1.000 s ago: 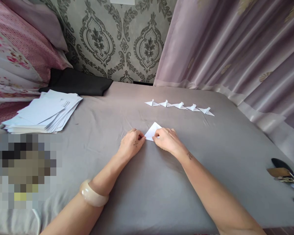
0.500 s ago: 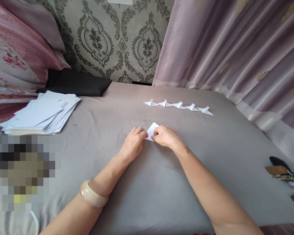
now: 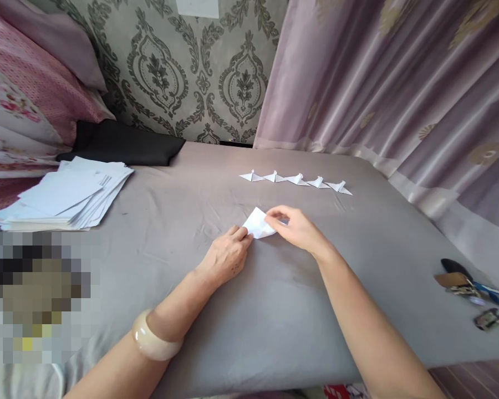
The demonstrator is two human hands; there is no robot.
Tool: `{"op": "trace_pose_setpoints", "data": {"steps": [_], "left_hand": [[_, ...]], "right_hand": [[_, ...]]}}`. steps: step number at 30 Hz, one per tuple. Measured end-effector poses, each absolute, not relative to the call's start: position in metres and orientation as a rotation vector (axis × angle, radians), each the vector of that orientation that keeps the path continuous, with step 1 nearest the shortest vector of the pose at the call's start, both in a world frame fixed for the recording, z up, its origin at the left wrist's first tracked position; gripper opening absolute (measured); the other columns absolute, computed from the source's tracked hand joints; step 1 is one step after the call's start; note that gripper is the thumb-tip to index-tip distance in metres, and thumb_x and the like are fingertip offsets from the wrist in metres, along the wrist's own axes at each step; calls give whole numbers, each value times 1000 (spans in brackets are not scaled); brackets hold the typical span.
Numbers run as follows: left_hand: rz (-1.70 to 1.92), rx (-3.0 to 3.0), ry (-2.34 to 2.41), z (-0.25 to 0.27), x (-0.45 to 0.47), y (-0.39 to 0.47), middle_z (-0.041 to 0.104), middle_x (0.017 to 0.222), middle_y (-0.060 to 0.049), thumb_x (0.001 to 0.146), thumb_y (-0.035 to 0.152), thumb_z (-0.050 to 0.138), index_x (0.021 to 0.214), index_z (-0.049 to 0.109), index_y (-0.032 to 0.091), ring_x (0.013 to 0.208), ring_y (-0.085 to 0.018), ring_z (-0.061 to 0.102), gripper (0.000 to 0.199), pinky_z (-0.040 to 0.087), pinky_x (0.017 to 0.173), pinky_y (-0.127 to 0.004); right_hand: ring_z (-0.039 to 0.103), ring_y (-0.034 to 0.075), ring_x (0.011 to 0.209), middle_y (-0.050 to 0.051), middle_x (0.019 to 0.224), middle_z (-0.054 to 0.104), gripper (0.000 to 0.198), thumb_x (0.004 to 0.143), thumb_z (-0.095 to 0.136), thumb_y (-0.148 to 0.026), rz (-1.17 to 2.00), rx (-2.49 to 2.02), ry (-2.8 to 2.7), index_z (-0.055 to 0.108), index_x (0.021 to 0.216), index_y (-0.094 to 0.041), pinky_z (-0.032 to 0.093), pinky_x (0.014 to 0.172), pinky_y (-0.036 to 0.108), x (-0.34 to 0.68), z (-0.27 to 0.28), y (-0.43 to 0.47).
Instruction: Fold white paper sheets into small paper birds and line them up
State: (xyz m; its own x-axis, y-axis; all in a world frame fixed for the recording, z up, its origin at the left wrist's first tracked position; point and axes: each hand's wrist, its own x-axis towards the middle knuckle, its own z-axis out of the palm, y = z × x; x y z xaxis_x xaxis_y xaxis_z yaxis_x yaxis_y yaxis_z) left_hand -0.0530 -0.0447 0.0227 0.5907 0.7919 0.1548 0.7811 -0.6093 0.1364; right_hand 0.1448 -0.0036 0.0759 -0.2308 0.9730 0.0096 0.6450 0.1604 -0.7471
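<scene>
A small folded white paper point(image 3: 258, 223) lies on the grey cloth between my two hands, one corner pointing away from me. The fingers of my left hand point(image 3: 228, 252) are closed on its left edge near the lower corner. On the right side, my right hand point(image 3: 295, 227) pinches the paper's edge between thumb and fingertips, the hand arched above the cloth. Beyond them stands a row of several folded paper figures point(image 3: 298, 179), white with spread pointed sides and a raised middle.
At the left is a stack of white paper sheets point(image 3: 66, 191), with a black folded cloth point(image 3: 122, 143) behind it. Keys with a brown tag point(image 3: 455, 280) and other small items lie at the right edge. Curtains point(image 3: 328, 72) hang at the back right.
My right hand has moved to the right and lifted its wrist, and more of the paper's right side shows. My left hand has barely moved. The whole view has shifted slightly.
</scene>
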Motion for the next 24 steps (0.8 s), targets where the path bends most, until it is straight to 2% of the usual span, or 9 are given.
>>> {"op": "trace_pose_setpoints", "data": {"steps": [3, 6, 13, 16, 20, 24], "left_hand": [[285, 2751, 1359, 22, -54, -44, 60, 102, -11, 92, 7, 32, 116, 58, 12, 95, -24, 55, 36, 53, 79, -36], [292, 2736, 1359, 21, -55, -45, 59, 103, -10, 91, 7, 33, 117, 58, 14, 95, -24, 54, 37, 52, 79, -35], [440, 2697, 1318, 15, -59, -44, 58, 102, -9, 91, 6, 33, 118, 58, 16, 95, -22, 52, 38, 52, 78, -33], [465, 2696, 1295, 12, -61, -43, 57, 105, -9, 91, 6, 32, 120, 56, 18, 98, -22, 52, 40, 52, 78, -32], [453, 2723, 1269, 9, -64, -41, 55, 112, -9, 88, 3, 34, 126, 53, 19, 99, -22, 50, 45, 50, 83, -33], [424, 2775, 1246, 8, -64, -39, 52, 117, -13, 88, 3, 35, 130, 49, 13, 97, -23, 48, 45, 48, 89, -36]], "right_hand": [[64, 17, 79, 2, 81, 69, 15, 81, 54, -33, 581, -1654, -1699, 63, 80, -20, 47, 76, 30, 154, 63, -23], [63, 17, 67, 1, 71, 67, 13, 80, 54, -29, 591, -1723, -1689, 62, 78, -20, 48, 67, 29, 152, 41, -40], [65, 19, 88, 7, 101, 70, 25, 86, 47, -19, 527, -1486, -1861, 67, 101, -18, 51, 81, 32, 133, 13, -50], [64, 21, 92, 9, 105, 68, 28, 86, 46, -18, 479, -1482, -1902, 65, 107, -18, 51, 84, 34, 128, 13, -52], [64, 20, 87, 10, 105, 67, 29, 88, 46, -20, 435, -1528, -1887, 63, 111, -17, 52, 80, 34, 126, 13, -56], [63, 21, 91, 10, 109, 64, 33, 87, 46, -19, 435, -1521, -1959, 62, 116, -17, 52, 84, 34, 124, 11, -57]]}}
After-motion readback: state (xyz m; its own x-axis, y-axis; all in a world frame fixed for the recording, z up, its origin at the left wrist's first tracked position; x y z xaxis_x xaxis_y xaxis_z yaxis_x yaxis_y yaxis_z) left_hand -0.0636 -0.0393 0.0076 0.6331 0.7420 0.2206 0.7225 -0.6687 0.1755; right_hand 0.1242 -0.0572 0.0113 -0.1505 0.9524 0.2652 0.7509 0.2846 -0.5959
